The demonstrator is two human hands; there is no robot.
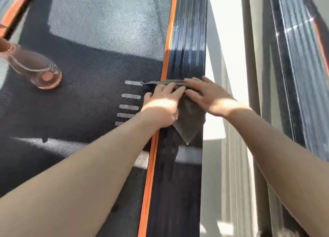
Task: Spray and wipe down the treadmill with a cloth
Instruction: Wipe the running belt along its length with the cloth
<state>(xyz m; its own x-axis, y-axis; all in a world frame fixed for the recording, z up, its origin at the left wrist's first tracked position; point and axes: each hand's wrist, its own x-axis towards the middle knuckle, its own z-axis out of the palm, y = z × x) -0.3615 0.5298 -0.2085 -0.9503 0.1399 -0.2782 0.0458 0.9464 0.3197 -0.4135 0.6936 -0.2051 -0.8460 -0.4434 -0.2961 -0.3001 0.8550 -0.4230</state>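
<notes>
head view: left hand [161,105], right hand [210,97] press cloth [190,119] along rail [187,40], corner nearward

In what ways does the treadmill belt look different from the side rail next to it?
The belt has a fine dotted weave with short white bars; the side rail has long straight ribs. The belt is wide, the side rail narrow. A clear bottle rests on the belt, while the grey cloth lies mostly on the side rail, under the left hand and right hand. Both are dark and partly sunlit.
</notes>
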